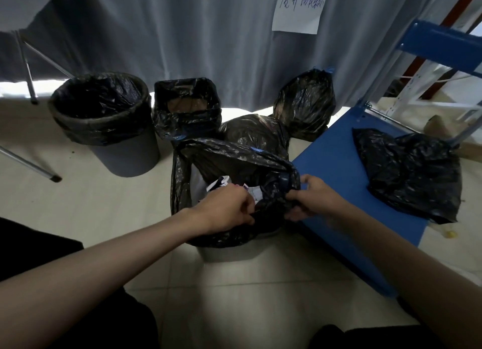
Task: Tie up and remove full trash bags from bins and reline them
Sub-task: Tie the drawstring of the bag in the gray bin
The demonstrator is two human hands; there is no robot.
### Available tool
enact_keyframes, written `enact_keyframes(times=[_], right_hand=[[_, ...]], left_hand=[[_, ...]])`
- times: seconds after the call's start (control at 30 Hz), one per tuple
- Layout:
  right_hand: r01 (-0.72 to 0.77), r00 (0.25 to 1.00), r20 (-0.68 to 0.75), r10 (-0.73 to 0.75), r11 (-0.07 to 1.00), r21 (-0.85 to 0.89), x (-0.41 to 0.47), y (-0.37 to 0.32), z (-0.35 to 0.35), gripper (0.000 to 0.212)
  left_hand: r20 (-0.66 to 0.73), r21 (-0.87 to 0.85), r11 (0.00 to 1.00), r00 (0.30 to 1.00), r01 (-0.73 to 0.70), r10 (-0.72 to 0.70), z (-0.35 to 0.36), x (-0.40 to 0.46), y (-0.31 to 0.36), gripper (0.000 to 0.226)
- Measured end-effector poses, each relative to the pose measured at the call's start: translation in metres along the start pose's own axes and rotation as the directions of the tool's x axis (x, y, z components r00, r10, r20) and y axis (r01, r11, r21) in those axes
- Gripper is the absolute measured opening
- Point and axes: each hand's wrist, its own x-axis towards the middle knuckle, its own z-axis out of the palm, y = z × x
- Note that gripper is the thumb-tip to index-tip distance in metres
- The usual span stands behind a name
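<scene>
A black trash bag [229,155] full of paper scraps sits in a grey bin [229,253] right before me. My left hand [227,210] grips the bag's near rim, fingers curled into the plastic. My right hand [310,197] pinches the bag's right rim beside a blue drawstring. Behind it stand a round grey bin [130,155] with a black liner [101,103] and a smaller lined bin [186,108]. Two tied full bags [305,103] [255,134] lie by the curtain. A loose black bag [409,171] lies on the blue chair seat [336,166].
A grey curtain [182,30] with a handwritten paper sign [297,7] hangs behind the bins. The blue folding chair stands to the right, touching the near bin. Metal legs [28,163] cross the floor at left. Pale tiled floor [234,296] lies around me.
</scene>
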Motion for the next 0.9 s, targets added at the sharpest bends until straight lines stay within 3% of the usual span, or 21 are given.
enact_keyframes(times=[0.07, 0.2, 0.3, 0.37, 0.43, 0.5, 0.57, 0.6, 0.67, 0.73, 0.77, 0.9], right_hand=[[-0.007, 1.0, 0.004, 0.006, 0.973, 0.229, -0.002, 0.001, 0.0, 0.02], [-0.016, 1.0, 0.014, 0.011, 0.893, 0.45, -0.006, -0.003, 0.004, 0.009], [0.011, 1.0, -0.014, -0.004, 0.837, 0.546, -0.008, -0.006, 0.003, 0.013], [0.039, 0.999, -0.039, -0.02, 0.813, 0.581, -0.008, -0.008, 0.004, 0.008], [0.097, 0.994, -0.103, -0.047, 0.822, 0.561, -0.005, -0.007, 0.005, 0.019], [0.221, 0.964, -0.228, -0.137, 0.89, 0.398, -0.001, -0.002, 0.009, 0.031], [0.426, 0.847, -0.345, -0.403, 0.905, -0.01, -0.004, 0.005, 0.015, 0.031], [0.509, 0.756, -0.33, -0.566, 0.824, -0.249, -0.007, 0.007, 0.018, 0.03], [0.573, 0.618, -0.128, -0.776, 0.556, -0.602, -0.017, 0.01, 0.026, 0.029], [0.565, 0.61, 0.101, -0.786, 0.342, -0.751, -0.025, 0.01, 0.031, 0.027], [0.562, 0.635, 0.179, -0.751, 0.29, -0.775, -0.028, 0.01, 0.034, 0.023], [0.537, 0.719, 0.248, -0.649, 0.293, -0.791, -0.027, 0.009, 0.032, 0.013]], left_hand=[[-0.074, -0.025, 1.0, 0.997, -0.006, 0.004, 0.003, -0.001, 0.0, 0.021], [-0.251, -0.167, 0.982, 0.967, -0.094, 0.049, 0.004, -0.008, 0.01, 0.031], [-0.272, 0.014, 0.995, 0.957, -0.101, 0.101, 0.005, -0.016, 0.018, 0.053], [-0.287, 0.12, 0.987, 0.948, -0.108, 0.139, 0.007, -0.018, 0.019, 0.043], [-0.297, 0.118, 0.988, 0.946, -0.098, 0.13, 0.008, -0.018, 0.016, 0.021], [-0.271, 0.055, 0.997, 0.96, -0.059, 0.072, 0.006, -0.018, 0.012, 0.02], [-0.225, 0.014, 0.999, 0.973, -0.044, 0.046, 0.004, -0.018, 0.01, 0.025], [-0.206, 0.008, 0.999, 0.977, -0.049, 0.049, 0.003, -0.019, 0.008, 0.029], [-0.183, 0.001, 0.998, 0.981, -0.059, 0.058, 0.003, -0.02, 0.007, 0.036], [-0.171, -0.004, 0.998, 0.983, -0.064, 0.062, 0.003, -0.022, 0.007, 0.033], [-0.162, -0.01, 0.998, 0.985, -0.064, 0.062, 0.003, -0.023, 0.007, 0.028], [-0.165, 0.053, 0.997, 0.984, -0.06, 0.067, 0.001, -0.032, 0.011, 0.012]])
